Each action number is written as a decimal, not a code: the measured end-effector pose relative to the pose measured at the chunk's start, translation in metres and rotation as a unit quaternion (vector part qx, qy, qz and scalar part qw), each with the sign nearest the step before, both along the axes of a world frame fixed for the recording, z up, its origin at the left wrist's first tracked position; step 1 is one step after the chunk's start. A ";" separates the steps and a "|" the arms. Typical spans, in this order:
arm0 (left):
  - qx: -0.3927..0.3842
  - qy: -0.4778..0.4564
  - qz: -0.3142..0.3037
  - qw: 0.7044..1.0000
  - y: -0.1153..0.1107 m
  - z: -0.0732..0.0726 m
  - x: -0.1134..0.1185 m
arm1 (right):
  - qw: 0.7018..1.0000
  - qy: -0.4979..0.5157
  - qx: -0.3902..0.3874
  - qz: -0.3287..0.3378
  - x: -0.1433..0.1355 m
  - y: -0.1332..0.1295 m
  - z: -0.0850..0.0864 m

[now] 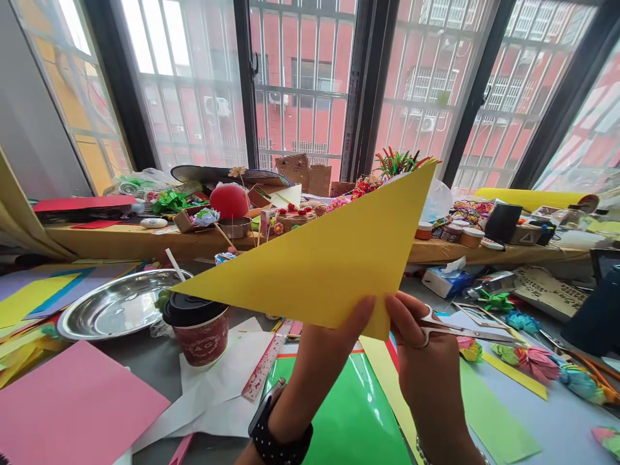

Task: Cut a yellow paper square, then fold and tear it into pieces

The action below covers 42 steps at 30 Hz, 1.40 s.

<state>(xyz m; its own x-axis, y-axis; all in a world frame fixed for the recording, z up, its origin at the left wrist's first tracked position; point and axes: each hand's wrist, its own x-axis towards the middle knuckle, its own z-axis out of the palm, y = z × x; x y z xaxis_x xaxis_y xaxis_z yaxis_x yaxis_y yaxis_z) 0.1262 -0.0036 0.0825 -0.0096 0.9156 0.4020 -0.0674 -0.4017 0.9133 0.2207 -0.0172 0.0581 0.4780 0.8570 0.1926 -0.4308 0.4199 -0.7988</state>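
Note:
A large piece of yellow paper (pixel 320 265), roughly triangular and apparently folded, is held up in front of me. My left hand (pixel 334 349) grips its lower edge, thumb on the near face and the other fingers hidden behind. Close beside it, my right hand (pixel 426 368) pinches the paper's lower right corner between thumb and finger. That same hand carries a pair of scissors (pixel 467 330), its handle loops around the fingers and its blades pointing right, away from the paper. Below my hands lies a shiny green sheet (pixel 353 413).
At left stand a lidded paper cup (pixel 201 336) and a round metal tray (pixel 82 320), with pink paper (pixel 80 407) in front. A patterned ruler (pixel 264 368) lies on white paper. Folded paper flowers (pixel 535 361) are at right. Craft supplies crowd the windowsill (pixel 547 253).

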 end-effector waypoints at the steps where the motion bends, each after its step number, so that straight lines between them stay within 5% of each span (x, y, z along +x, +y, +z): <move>1: -0.001 -0.010 0.007 1.000 -0.001 0.001 0.000 | 1.000 -0.013 0.007 -0.003 0.001 -0.001 0.000; 8: 0.006 -0.076 0.128 0.989 -0.004 0.007 -0.008 | 0.989 -0.135 0.054 0.023 0.010 -0.008 0.003; 15: 0.037 -0.079 0.179 0.980 -0.010 0.014 -0.016 | 0.893 -0.347 0.058 0.281 0.001 -0.021 0.006; 21: 0.007 -0.074 0.179 0.981 -0.016 0.018 -0.017 | 0.840 -0.338 -0.058 0.421 -0.005 -0.035 0.018; 35: 0.045 -0.049 0.259 0.964 -0.022 0.021 -0.014 | 0.840 -0.385 -0.120 0.364 0.002 -0.041 -0.001; 42: 0.075 -0.006 0.247 0.966 -0.021 0.019 -0.017 | 0.832 -0.374 -0.104 0.396 0.003 -0.038 0.002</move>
